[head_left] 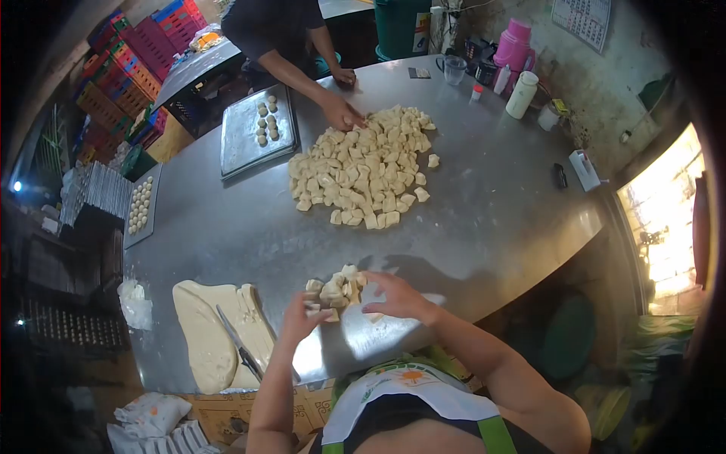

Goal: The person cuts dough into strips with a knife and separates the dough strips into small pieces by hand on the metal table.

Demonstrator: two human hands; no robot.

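A small heap of cut dough pieces [337, 290] lies on the metal table in front of me, between my two hands. At its left side is my left hand [299, 318], fingers apart and curved around the nearer pieces. My right hand [398, 296] is at the right side, thumb and fingers spread, fingertips at the edge of the heap. Whether the fingertips press on the dough is hard to make out. To the left a thick dough slab [200, 325] lies flat, with a long cut strip along its right side. A dark-handled knife [240, 344] rests on it.
A large pile of dough pieces [363, 174] covers the table's middle; a co-worker's hand [342, 112] touches its far edge. Dough balls sit on a metal tray [240, 144] and another tray [155, 193]. A white bottle [522, 96] and pink thermos [514, 49] stand back right.
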